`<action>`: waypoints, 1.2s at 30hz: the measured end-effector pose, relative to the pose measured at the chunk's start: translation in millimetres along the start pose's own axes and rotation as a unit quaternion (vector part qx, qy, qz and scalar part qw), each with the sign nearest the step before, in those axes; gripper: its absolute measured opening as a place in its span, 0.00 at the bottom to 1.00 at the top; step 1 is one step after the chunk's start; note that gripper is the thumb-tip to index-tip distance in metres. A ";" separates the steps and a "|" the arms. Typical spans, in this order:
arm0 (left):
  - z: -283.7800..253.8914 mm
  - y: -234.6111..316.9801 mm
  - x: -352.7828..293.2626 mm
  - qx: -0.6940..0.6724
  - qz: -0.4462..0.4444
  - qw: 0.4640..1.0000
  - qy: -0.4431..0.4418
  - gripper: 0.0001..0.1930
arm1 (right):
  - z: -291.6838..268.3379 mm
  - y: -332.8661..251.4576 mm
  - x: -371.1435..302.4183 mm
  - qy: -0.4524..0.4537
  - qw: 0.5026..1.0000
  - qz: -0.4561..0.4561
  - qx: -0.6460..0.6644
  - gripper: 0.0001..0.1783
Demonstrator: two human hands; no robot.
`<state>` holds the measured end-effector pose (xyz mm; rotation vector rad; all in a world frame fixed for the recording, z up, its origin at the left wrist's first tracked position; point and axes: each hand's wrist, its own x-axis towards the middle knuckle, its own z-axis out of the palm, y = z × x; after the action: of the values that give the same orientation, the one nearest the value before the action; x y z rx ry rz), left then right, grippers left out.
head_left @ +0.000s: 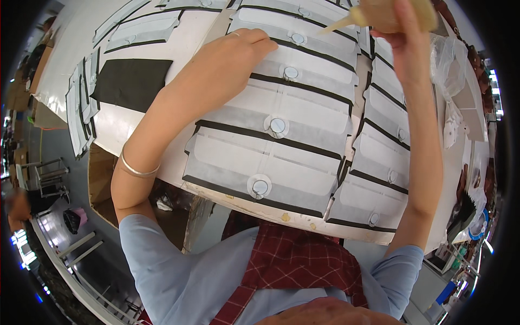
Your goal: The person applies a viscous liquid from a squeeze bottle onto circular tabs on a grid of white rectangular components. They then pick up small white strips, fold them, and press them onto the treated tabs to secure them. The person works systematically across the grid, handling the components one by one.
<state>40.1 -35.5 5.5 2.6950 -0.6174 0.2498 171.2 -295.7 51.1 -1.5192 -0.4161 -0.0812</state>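
Overlapping rows of grey-and-white flat panels point(260, 157) lie on the table, each with a black edge strip and a round white disc point(260, 187). My left hand point(233, 62) rests over the left part of the middle row, fingers bent and close together at a panel's black edge. Its fingertips are partly hidden, so what they hold, if anything, does not show. Raised at the upper right, my right hand point(406, 40) is closed around a yellowish translucent squeeze bottle point(379, 16). The bottle's thin nozzle points left, above the panels and apart from them.
A black rectangular sheet point(132, 84) lies left of my left forearm, with more panels point(82, 103) at the white table's point(179, 151) left edge. Clear plastic bags point(449, 70) lie at the right. An open cardboard box point(103, 187) stands below the table's left side.
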 end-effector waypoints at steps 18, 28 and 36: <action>20.7 -1.8 17.8 0.009 0.005 1.000 0.022 0.24 | 24.3 15.0 10.0 -0.087 0.991 -0.022 -0.100 0.29; 22.2 -3.0 17.5 0.001 0.015 0.999 0.030 0.24 | 19.8 42.1 24.5 -0.109 0.978 -0.142 -0.106 0.26; 21.1 -2.0 18.1 -0.003 0.013 1.000 0.023 0.24 | 28.4 17.6 6.9 -0.105 0.992 0.024 -0.059 0.26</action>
<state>59.0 -48.9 -10.0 2.6690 -0.6377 0.3150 176.9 -265.4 36.5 -1.6607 -0.5505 0.0952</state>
